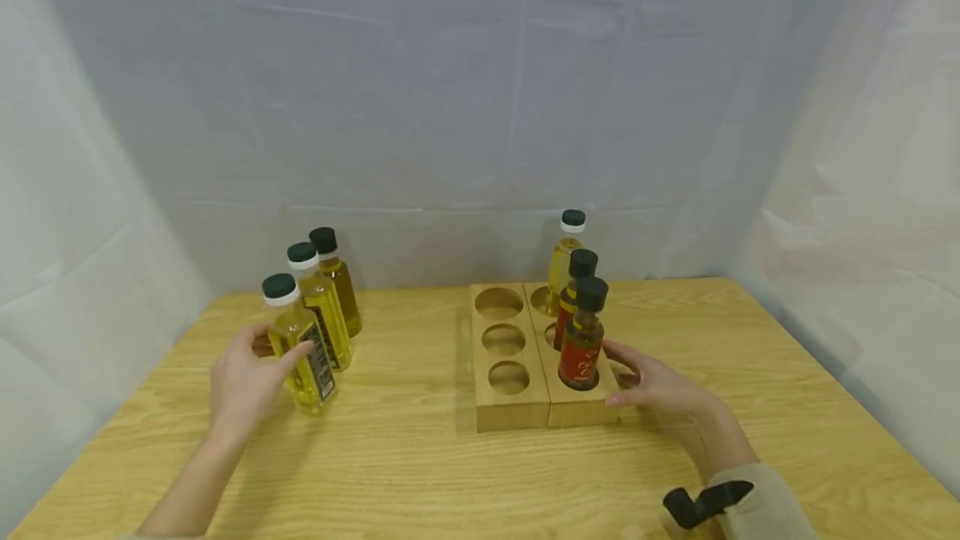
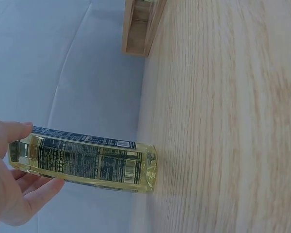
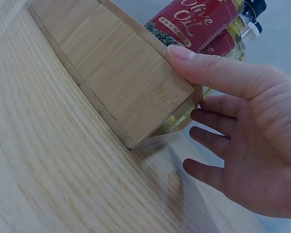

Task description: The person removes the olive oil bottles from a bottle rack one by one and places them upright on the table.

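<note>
At the left of the head view, my left hand point(image 1: 243, 377) holds a yellow oil bottle point(image 1: 321, 361) with a dark green cap and black label. The left wrist view shows the thumb and fingers about this bottle point(image 2: 89, 158), whose base is at the tabletop. On the right, my right hand point(image 1: 663, 386) is beside a wooden bottle rack point(image 1: 513, 417), its thumb touching the front right edge. Its other fingers are spread loosely along the side, gripping nothing. Closest to it in the rack stands a red-labelled olive oil bottle point(image 1: 581, 361) with a black cap.
Behind the held bottle stand another yellow bottle point(image 1: 332, 323) and a darker, black-capped one point(image 1: 345, 298). The rack's right row also carries a second red-labelled bottle point(image 1: 562, 325) and a green-capped yellow bottle point(image 1: 558, 273). Its left row has bare round holes. Pale sheets point(image 1: 450, 107) enclose the table.
</note>
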The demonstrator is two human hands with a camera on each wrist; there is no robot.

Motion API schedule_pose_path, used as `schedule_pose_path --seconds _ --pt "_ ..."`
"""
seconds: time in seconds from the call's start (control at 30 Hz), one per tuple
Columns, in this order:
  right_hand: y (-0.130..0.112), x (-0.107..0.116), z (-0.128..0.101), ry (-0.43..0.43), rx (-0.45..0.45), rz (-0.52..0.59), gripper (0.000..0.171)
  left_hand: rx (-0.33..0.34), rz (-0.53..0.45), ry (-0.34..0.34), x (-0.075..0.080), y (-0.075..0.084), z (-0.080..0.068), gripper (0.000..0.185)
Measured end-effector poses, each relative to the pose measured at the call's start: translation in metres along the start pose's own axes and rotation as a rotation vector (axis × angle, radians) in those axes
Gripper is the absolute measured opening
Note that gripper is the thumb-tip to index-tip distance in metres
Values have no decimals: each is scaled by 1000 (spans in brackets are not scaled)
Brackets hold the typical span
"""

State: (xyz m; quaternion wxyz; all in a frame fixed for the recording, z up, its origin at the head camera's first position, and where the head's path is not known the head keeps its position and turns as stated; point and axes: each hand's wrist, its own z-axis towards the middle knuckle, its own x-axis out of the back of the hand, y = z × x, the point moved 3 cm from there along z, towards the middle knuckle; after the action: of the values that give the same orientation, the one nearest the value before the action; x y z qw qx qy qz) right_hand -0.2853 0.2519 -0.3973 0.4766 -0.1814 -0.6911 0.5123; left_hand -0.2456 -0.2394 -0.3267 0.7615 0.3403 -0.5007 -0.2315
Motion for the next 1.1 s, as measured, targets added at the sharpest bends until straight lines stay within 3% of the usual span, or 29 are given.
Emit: schedule_pose_path --seconds 0.3,0.37,0.47,0.57,0.67,0.8,0.9,1.1 --pt "0 -1 2 -7 11 8 92 15 -12 21 1 0 -1 71" --pt "-1 -1 2 -7 12 8 92 7 -45 70 2 3 -3 69" --pt "-1 -1 1 -6 13 6 92 -34 -93 194 5 10 -7 63" --pt "0 0 1 0 13 1 93 -123 -104 317 8 20 -11 53" --pt "0 0 1 2 10 -1 93 -232 -93 380 10 30 -14 48" --pt "-1 0 1 3 4 -2 93 -359 -96 383 9 45 -19 45" --pt "-2 0 1 7 -1 -2 93 -415 -109 359 5 56 -21 41" --pt "-1 0 3 10 0 3 94 -404 -124 233 -3 77 -25 39"
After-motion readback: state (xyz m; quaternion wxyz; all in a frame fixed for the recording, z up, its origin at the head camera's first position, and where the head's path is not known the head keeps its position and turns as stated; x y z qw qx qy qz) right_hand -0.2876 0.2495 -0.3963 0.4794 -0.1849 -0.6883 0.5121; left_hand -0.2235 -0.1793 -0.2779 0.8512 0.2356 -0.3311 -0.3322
